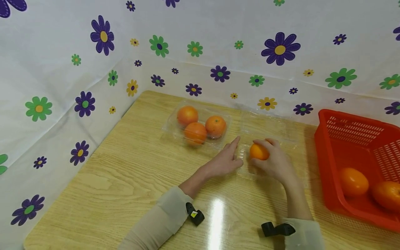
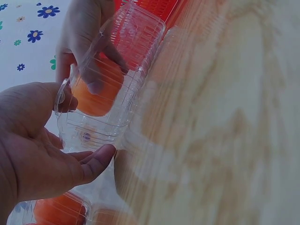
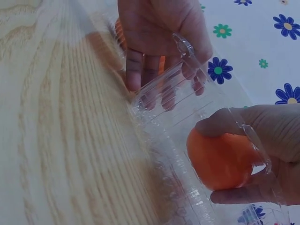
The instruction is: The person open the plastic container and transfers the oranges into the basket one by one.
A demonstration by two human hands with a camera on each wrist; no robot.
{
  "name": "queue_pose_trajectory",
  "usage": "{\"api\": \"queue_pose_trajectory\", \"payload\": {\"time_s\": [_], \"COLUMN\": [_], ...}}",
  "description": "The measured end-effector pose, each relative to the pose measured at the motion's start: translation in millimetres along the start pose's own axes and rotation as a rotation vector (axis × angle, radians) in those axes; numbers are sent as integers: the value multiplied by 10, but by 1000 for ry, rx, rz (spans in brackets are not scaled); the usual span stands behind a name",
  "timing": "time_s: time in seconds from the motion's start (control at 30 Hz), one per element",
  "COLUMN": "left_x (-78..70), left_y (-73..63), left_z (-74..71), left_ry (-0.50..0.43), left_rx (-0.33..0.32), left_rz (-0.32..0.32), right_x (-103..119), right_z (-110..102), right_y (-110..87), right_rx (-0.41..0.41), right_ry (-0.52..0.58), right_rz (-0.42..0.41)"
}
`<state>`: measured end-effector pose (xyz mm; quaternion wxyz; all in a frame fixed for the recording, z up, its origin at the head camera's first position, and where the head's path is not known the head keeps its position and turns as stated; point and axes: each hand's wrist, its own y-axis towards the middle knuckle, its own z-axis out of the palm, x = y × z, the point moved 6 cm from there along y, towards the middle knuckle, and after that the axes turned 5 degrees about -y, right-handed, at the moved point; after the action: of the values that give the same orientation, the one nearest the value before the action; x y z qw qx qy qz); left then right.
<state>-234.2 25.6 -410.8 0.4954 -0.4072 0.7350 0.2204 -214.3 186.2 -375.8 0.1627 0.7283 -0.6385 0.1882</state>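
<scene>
My right hand (image 1: 276,163) holds an orange (image 1: 258,152) between thumb and fingers, inside an open clear plastic container (image 3: 180,112). In the right wrist view the orange (image 3: 220,159) shows low in the container, with my thumb on one side and fingers on the other. My left hand (image 1: 223,161) is at the container's left end. Its mostly straight fingers (image 3: 133,70) touch the outside of the end wall in the right wrist view. The raised clear lid (image 1: 265,125) lies back behind the container.
Another clear container (image 1: 175,133) with three oranges (image 1: 195,133) sits at the back left. At the right stands a red plastic basket (image 1: 323,152) with orange fruits (image 1: 353,182) in it. Flower-printed white sheeting (image 1: 237,24) borders the wooden table (image 1: 125,173) at the back and left.
</scene>
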Motion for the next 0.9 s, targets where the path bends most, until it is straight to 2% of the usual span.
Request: {"api": "queue_pose_trajectory", "payload": {"time_s": [0.3, 0.5, 0.63, 0.9], "left_x": [-10, -17, -4, 21], "left_y": [16, 26, 25, 40], "left_z": [19, 1, 0, 26], "left_ry": [13, -80, -140, -168], "left_rx": [15, 46, 66, 90], "left_rz": [11, 39, 30, -3], "right_x": [1, 28, 54, 99], "right_z": [-91, -165, -205, -326], "right_y": [-46, -48, -85, -168], "right_rx": [-20, -49, -65, -42], "right_ry": [34, 45, 62, 93], "right_rz": [-7, -8, -18, -70]}}
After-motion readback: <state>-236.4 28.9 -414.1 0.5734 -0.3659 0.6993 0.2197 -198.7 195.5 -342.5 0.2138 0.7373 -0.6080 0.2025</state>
